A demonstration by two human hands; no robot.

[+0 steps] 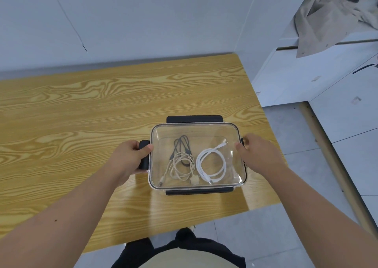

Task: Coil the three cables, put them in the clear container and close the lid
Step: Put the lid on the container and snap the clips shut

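Where the wooden table (81, 114) fills most of the view, its grain runs left to right and its far edge meets a pale wall (143, 18). To the right of it lies a grey tiled floor (306, 185), and past that a white cabinet (306, 73) with a crumpled beige cloth (327, 18) draped over its top.

The clear container (197, 157) sits on the table near its right front corner, its long axis running left to right, parallel to the grain. The clear lid (194, 128) lies flat on top of it, with dark latch flaps at all four sides; the far flap (194, 119) stands out from the rim, and the near flap (199, 191) shows along the front edge.

The left hand (131, 157) wraps around the left latch flap (144, 155), thumb resting on the lid's corner. The right hand (257, 155) covers the right latch, fingers curled against that side of the container; how tight its grip is cannot be told.

Inside, three coiled cables lie on the bottom: the white cable (211, 165) in a neat loop on the right, the cream cable (182, 167) beside it at centre-left, and the dark cable (181, 145) behind the cream one, partly overlapping it, its narrow loop pointing away from the person.
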